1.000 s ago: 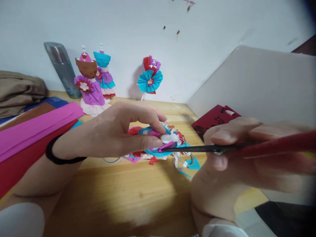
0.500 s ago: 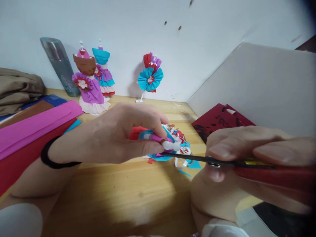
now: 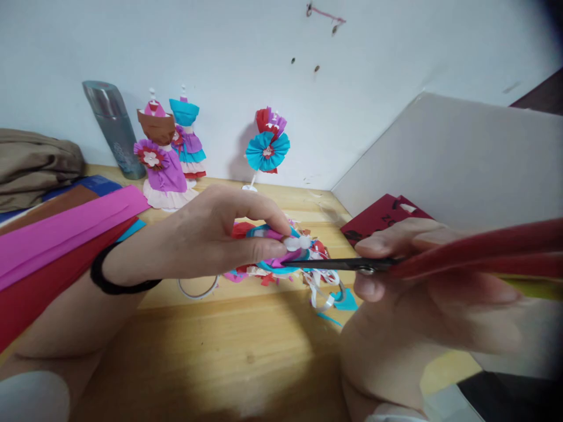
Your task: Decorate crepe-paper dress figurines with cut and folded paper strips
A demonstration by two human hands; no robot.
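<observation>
The left hand [image 3: 211, 234] pinches a small dress form [image 3: 294, 254] between thumb and fingers, just below its white knobbed top; blue and magenta paper wraps the form, which lies tilted within the grip. The right hand [image 3: 409, 316] is clasped around a pair of scissors [image 3: 413, 265], fingers gripping near the pivot and along the red handles. The dark blades point from those fingers towards the left ones, tips at the magenta paper; whether they touch it is unclear. Beneath and beyond the left fingers, colourful scraps [image 3: 320, 249] lie heaped on the tabletop [image 3: 197, 351]. A blue piece [image 3: 346, 300] sits between the two sets of fingers, nearer the right. Farther beyond the left fingers stands a figure with a pleated blue rosette [image 3: 267, 151]; a red bag [image 3: 373, 218] lies behind the right fingers.
</observation>
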